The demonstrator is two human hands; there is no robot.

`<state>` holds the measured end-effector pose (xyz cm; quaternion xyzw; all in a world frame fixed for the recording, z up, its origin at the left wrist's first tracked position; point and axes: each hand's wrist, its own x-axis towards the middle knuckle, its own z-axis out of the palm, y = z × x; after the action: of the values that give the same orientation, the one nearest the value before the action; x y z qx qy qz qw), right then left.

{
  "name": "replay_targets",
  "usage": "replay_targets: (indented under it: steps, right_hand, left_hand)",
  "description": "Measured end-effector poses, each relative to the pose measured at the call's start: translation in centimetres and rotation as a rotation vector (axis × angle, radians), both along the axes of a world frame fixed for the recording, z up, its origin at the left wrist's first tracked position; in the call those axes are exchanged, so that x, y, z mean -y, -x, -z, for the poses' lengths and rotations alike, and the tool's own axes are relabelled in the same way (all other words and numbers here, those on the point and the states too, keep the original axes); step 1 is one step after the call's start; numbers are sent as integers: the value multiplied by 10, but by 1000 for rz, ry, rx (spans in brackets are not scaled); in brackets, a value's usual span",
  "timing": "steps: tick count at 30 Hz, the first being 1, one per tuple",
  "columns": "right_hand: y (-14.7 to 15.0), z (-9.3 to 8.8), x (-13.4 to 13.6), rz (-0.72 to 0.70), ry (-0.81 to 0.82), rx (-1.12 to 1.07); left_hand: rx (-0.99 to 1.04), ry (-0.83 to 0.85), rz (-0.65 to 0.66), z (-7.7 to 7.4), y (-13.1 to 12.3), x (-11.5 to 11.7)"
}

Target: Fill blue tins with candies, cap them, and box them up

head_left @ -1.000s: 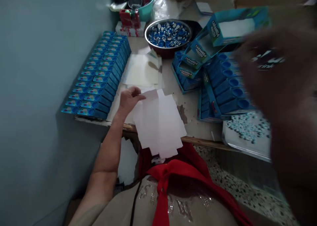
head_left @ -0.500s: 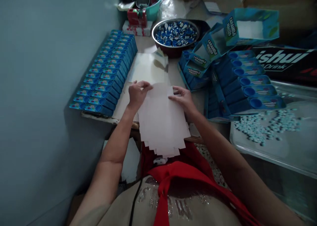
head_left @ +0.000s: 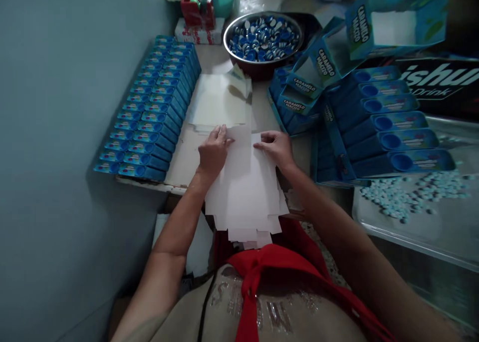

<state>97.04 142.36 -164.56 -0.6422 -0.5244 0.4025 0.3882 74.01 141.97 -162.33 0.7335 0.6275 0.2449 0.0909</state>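
Note:
A flat white die-cut cardboard piece (head_left: 247, 187) lies in front of me at the table's near edge, overhanging it towards my lap. More white pieces peek out beneath it, their tabbed edges fanned. My left hand (head_left: 215, 145) pinches the upper left edge between thumb and fingers. At the upper right edge, my right hand (head_left: 277, 147) has thumb and fingers closed on the cardboard. A greyer strip of the sheet stands out between the hands; whether it is folded I cannot tell. Just beyond lies a stack of cream-coloured sheets (head_left: 215, 102), with one curled piece (head_left: 239, 85) on top.
Two rows of blue boxes (head_left: 149, 107) line the wall side. A metal bowl (head_left: 264, 37) of blue-and-white discs stands at the back. Blue display boxes (head_left: 303, 82) and long blue packs (head_left: 392, 117) crowd the right, beside a clear tray (head_left: 411, 232) holding small pale-blue pieces.
My left hand has shifted slightly down and right along the cardboard, its fingers more curled. My right hand stays about in place. The view has tilted slightly down.

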Motion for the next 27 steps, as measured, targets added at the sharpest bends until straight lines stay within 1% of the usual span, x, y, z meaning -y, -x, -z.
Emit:
replay_targets:
  steps: [3,6,8,10,12,14,17,19,21,23,24,27]
  right_hand:
    - [-1,-1,-2,2,32,-5]
    - [-3,1,0,-81,55,94]
    - [-3,2,2,-120,-6,203]
    - [-3,1,4,-158,-116,313]
    - [-2,-1,5,-219,-199,394]
    - [0,-5,4,-265,-243,456]
    - [1,-11,-2,-231,-271,486]
    - [1,-16,-4,-178,-250,409]
    - [0,-23,-2,-115,-175,227]
    - [-2,-30,8,-54,-49,-51]
    - [-3,-34,15,-37,25,-208]
    - [-5,-45,35,-62,252,-607]
  left_hand:
    - [4,14,-20,2,2,2]
    - [63,-25,-21,5,5,6]
    - [131,-85,-48,6,7,7]
    - [185,-131,-78,6,10,7]
    - [211,-151,-92,4,13,4]
    - [222,-165,-96,3,16,2]
    - [251,-227,-85,1,20,1]
    - [287,-271,-96,-1,21,1]
    - [340,-294,-133,-7,22,-1]
    - [393,-280,-145,-16,23,-6]
    - [414,-260,-131,-21,24,-9]
    - [467,-182,-74,-34,34,-12]
